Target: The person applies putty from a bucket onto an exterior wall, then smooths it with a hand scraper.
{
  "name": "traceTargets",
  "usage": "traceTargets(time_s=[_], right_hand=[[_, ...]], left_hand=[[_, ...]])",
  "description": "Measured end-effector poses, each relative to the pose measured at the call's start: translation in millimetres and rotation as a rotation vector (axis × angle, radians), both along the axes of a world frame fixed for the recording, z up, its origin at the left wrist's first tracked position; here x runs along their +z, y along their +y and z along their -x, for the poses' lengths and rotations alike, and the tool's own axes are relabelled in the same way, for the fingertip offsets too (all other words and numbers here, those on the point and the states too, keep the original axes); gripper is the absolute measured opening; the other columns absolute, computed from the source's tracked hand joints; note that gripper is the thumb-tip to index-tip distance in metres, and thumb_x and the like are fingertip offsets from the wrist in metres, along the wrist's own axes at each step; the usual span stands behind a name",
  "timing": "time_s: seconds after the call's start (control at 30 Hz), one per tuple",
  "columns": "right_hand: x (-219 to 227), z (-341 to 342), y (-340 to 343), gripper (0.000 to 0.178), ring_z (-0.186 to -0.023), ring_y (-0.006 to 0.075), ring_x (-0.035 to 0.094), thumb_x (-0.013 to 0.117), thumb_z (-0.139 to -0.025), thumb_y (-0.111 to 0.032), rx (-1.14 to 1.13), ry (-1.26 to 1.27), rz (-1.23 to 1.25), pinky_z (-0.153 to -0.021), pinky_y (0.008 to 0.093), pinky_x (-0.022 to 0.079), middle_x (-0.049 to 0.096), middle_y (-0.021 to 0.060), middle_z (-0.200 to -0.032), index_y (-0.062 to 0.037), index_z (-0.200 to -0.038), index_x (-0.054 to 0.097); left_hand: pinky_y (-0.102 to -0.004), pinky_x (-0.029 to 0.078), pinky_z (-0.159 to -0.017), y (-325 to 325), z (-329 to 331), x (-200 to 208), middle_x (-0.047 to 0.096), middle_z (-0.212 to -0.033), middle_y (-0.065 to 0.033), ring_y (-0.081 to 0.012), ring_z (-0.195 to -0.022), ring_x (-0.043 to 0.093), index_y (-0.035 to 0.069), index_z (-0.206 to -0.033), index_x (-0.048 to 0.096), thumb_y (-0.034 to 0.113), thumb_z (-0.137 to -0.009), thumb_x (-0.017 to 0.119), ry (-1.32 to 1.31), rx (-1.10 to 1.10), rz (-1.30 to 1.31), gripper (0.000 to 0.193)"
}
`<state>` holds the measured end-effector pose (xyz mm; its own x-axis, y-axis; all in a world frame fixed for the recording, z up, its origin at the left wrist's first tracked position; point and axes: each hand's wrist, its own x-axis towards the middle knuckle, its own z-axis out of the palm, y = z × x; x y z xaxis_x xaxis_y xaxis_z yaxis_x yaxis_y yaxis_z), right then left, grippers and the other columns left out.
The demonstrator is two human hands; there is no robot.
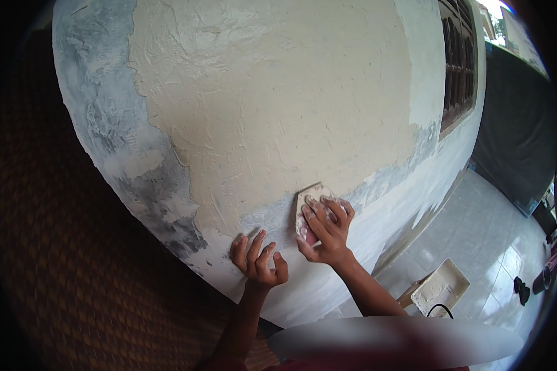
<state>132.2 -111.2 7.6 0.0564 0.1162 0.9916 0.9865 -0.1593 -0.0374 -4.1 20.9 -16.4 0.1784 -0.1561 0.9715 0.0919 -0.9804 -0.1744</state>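
Note:
My right hand (328, 230) grips a plaster-smeared putty scraper (304, 204), its edge up against the wall (278, 111). A broad cream coat of wet-looking putty covers most of the wall above, ending in a ragged lower border near the scraper. Grey and white patches show through to its left and below. To the left of the scraper, my left hand (260, 263) is empty, its fingers apart and bent at the wall's lower white part. Whether those fingertips press on the wall, I cannot tell.
A tray of putty (444, 287) stands on the tiled floor (476, 216) at right. Further off are a dark bucket (541, 281) and a black sheet (520, 117). A brown window grille (458, 62) is set in the wall. Brown woven matting (74, 247) lies left.

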Motion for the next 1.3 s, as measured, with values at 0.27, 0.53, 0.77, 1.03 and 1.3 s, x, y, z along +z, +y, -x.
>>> traceTargets(time_s=[0.27,0.53,0.77,1.03,1.3], right_hand=[[-28.0,-0.2,-2.4,0.052,-0.12,0.0312,0.054,0.074,-0.071,-0.032,0.023,-0.003,0.024,-0.105,0.0546,0.027,0.068,0.0072,-0.124,-0.0098,-0.118,0.071],[-40.3,-8.9,7.4,0.054,-0.122,0.03,0.052,0.078,-0.07,-0.03,-0.041,0.029,0.051,-0.107,0.0556,0.026,0.066,0.0073,-0.126,-0.009,-0.119,0.07],[-10.6,-1.8,10.0,0.054,-0.125,0.032,0.049,0.078,-0.069,-0.027,-0.057,0.058,-0.013,-0.106,0.0539,0.029,0.065,0.0098,-0.128,-0.0066,-0.118,0.069],[-39.9,18.9,7.6,0.059,-0.124,0.0339,0.05,0.076,-0.069,-0.026,-0.015,0.112,0.016,-0.107,0.0559,0.027,0.064,0.0109,-0.13,-0.0047,-0.123,0.066],[-59.8,7.7,19.5,0.058,-0.127,0.0397,0.047,0.079,-0.071,-0.027,-0.115,0.063,0.045,-0.11,0.0605,0.026,0.062,0.0168,-0.128,-0.0006,-0.121,0.065]], left_hand=[[-0.0612,0.03,-0.109,2.6,-2.8,-3.8,0.06,-0.126,-0.0183,-0.0392,-0.133,0.037,0.006,-0.107,0.054,0.017,-0.088,0.055,-0.006,-0.025,-0.003,0.022],[-0.0609,0.031,-0.109,1.6,-1.3,-2.0,0.059,-0.127,-0.0172,-0.0387,-0.135,0.034,0.007,-0.107,0.053,0.018,-0.086,0.055,-0.007,-0.018,-0.019,0.023],[-0.0609,0.03,-0.109,1.3,0.2,-1.7,0.059,-0.126,-0.017,-0.0383,-0.134,0.035,0.007,-0.107,0.053,0.018,-0.086,0.056,0.006,-0.018,-0.027,0.024],[-0.0611,0.03,-0.109,0.7,2.4,-1.9,0.06,-0.125,-0.0169,-0.0384,-0.134,0.035,0.007,-0.106,0.054,0.017,-0.087,0.055,0.008,-0.03,-0.016,0.022],[-0.0612,0.031,-0.108,3.0,2.0,-1.3,0.059,-0.126,-0.0169,-0.0385,-0.134,0.035,0.007,-0.105,0.054,0.017,-0.087,0.055,0.005,-0.053,-0.031,0.021]])
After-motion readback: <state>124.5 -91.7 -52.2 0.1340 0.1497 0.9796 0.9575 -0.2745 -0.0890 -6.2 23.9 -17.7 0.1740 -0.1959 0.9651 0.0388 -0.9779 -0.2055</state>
